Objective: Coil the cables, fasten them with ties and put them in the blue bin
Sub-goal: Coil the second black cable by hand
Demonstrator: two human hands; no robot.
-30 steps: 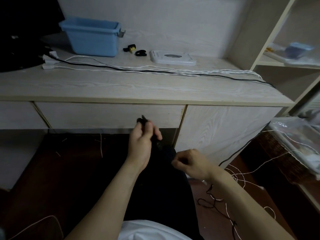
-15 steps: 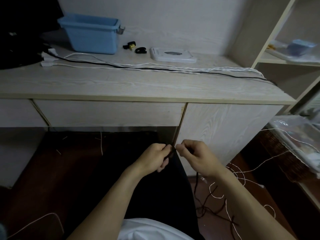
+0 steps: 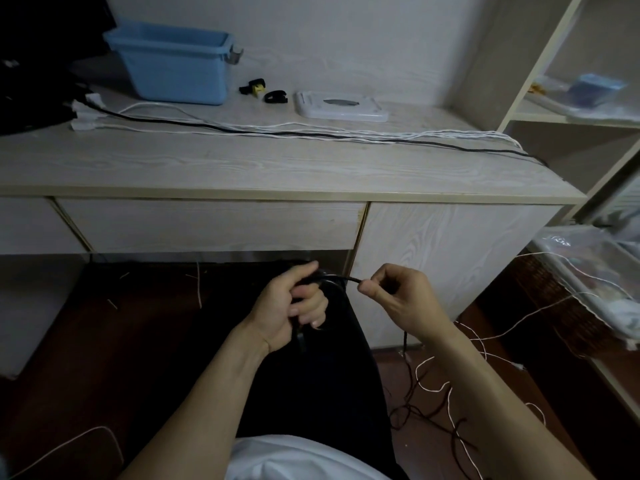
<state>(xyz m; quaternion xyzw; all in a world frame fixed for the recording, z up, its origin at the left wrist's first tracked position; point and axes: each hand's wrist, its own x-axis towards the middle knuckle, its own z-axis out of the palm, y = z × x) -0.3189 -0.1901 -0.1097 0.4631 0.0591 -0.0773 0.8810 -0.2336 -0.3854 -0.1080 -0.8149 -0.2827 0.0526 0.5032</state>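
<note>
Black cable spanning both hands, left hand gripping it, right hand pinching it

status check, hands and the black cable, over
Left hand grips black cable loops; right hand pinches the strand. No tie on yet. Blue bin on the desk, loose cables lying in front of it.

The black cable vanishes inside the left hand's curled fingers.
</note>
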